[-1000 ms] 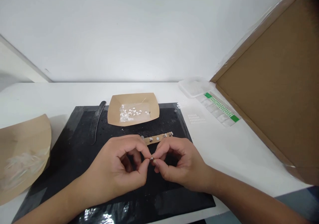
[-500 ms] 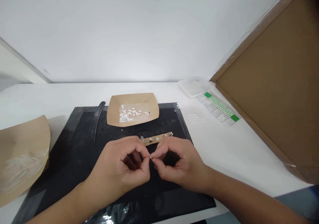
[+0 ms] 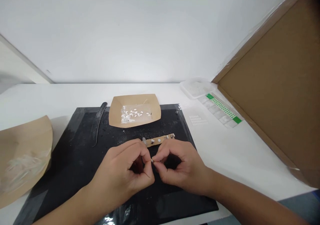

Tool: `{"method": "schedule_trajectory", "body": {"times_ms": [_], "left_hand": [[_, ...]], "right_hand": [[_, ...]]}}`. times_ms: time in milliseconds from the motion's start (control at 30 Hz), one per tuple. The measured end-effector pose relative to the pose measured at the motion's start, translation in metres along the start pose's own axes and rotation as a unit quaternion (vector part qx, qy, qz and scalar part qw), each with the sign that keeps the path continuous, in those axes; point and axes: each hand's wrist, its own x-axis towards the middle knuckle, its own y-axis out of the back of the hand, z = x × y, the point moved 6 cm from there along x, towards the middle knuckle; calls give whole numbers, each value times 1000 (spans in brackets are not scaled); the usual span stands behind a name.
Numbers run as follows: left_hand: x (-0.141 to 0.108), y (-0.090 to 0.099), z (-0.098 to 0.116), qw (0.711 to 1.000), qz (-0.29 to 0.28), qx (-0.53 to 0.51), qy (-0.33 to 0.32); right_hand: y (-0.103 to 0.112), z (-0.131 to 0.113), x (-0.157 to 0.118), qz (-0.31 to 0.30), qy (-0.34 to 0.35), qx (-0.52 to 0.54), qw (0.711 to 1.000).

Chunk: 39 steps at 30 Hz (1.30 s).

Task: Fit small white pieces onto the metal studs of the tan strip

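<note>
Over the black mat, my left hand [image 3: 128, 168] and my right hand [image 3: 181, 166] meet fingertip to fingertip. Both pinch at a tiny shiny piece [image 3: 152, 161], mostly covered by the fingers and too small to name. Just beyond the fingertips lies a tan strip [image 3: 156, 144] bearing small white discs and little dark metallic bits. Part of this strip is hidden behind my right hand. Farther back, a brown paper tray [image 3: 115, 103] contains many small white oval pieces [image 3: 135, 113].
A dark curved nail file [image 3: 98, 123] rests on the black mat [image 3: 75, 151]. At left is another paper tray [image 3: 37, 128] with clear plastic pieces. To the right are a sheet of white dots [image 3: 197, 120], a green-labelled clear case [image 3: 223, 110], a clear container [image 3: 196, 90] and a large cardboard box [image 3: 272, 81].
My left hand has shifted slightly right and down, its thumb and index finger pressed closer together. The right hand keeps nearly the same pinch. The view has drifted slightly.
</note>
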Motion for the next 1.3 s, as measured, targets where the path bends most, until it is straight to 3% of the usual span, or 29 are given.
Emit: {"method": "schedule_trajectory", "body": {"times_ms": [233, 367, 467, 633, 767, 1033, 1300], "left_hand": [[-4, -4, -6, 999, -23, -2, 44], [-3, -8, -15, 989, -53, -63, 120], [-4, -13, -23, 966, -87, -131, 205], [-10, -22, -31, 900, -112, -282, 313], [-11, -26, -32, 883, -107, -344, 300], [-14, -24, -39, 887, -94, -369, 262], [-8, -18, -33, 906, -106, -360, 196]], "right_hand": [[-2, 0, 0, -3, 1, 21, 1000], [-1, 0, 1, -13, -4, 36, 999], [-2, 2, 2, -29, -19, 62, 997], [-3, 3, 1, -60, -34, 97, 993], [-3, 4, 2, -50, -43, 122, 990], [-6, 11, 2, -36, -75, 211, 974], [2, 4, 1, -31, -11, 45, 998]]}}
